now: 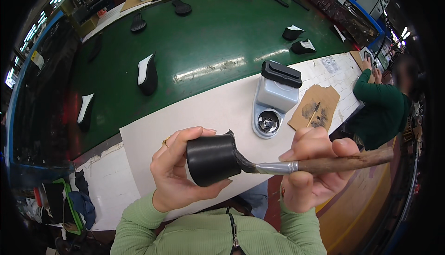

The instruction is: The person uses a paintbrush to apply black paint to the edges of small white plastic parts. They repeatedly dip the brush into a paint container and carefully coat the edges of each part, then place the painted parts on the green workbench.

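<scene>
My left hand [174, 171] grips a black shoe part [211, 158], rounded like a heel piece, held up over the near edge of the white worktop [208, 109]. My right hand [313, 169] holds a brush [320, 164] with a worn wooden handle and a metal ferrule. Its dark bristles touch the right edge of the black part. Just beyond both hands stands a grey glue dispenser [274, 98] with a black lid and a small round well at its front.
A green conveyor belt [208, 41] runs behind the worktop and carries several black shoe parts [147, 75], some with white linings. A stained cardboard scrap [316, 106] with a small brush lies right of the dispenser. A person in a green top [380, 109] works at the right.
</scene>
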A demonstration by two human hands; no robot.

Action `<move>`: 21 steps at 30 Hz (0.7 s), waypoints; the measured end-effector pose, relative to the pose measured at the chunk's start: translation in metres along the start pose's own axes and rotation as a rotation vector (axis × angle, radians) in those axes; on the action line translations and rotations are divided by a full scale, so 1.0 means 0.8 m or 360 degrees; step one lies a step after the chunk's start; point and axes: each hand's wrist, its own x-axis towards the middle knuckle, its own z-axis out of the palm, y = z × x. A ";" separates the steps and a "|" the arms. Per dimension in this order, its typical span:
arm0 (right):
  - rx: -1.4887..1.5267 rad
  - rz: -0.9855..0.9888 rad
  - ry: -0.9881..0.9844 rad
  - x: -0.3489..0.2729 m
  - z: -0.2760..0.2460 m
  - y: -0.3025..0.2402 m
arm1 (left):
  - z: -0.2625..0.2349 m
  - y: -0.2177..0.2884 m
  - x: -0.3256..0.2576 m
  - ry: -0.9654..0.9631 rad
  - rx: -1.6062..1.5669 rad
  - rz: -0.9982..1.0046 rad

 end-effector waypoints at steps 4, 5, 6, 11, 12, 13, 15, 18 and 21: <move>0.0012 -0.0045 -0.0060 0.007 0.000 0.004 | -0.001 -0.002 0.003 -0.0001 -0.0018 -0.0021; 0.0000 -0.0048 -0.0075 0.008 0.000 0.004 | -0.001 -0.002 0.004 -0.0002 -0.0027 -0.0022; -0.0022 -0.0062 -0.0082 0.009 0.000 0.003 | -0.001 -0.002 0.004 -0.0009 -0.0053 -0.0040; -0.0088 -0.0079 -0.0173 0.012 -0.002 0.002 | 0.000 0.000 0.004 -0.0001 -0.0104 -0.0067; -0.0117 -0.0088 -0.0186 0.013 -0.003 0.001 | 0.000 0.000 0.004 -0.0001 -0.0124 -0.0086; -0.0095 -0.0074 -0.0204 0.014 -0.003 0.001 | 0.001 0.000 0.004 0.0000 -0.0135 -0.0091; -0.0082 -0.0075 -0.0211 0.015 -0.003 0.001 | 0.001 0.002 0.005 -0.0004 -0.0169 -0.0129; -0.0145 -0.0134 -0.0210 0.015 -0.001 0.002 | 0.001 0.003 0.005 0.0004 -0.0221 -0.0189; -0.0107 -0.0172 -0.0214 0.015 0.000 0.005 | 0.002 0.006 0.003 0.0014 -0.0302 -0.0312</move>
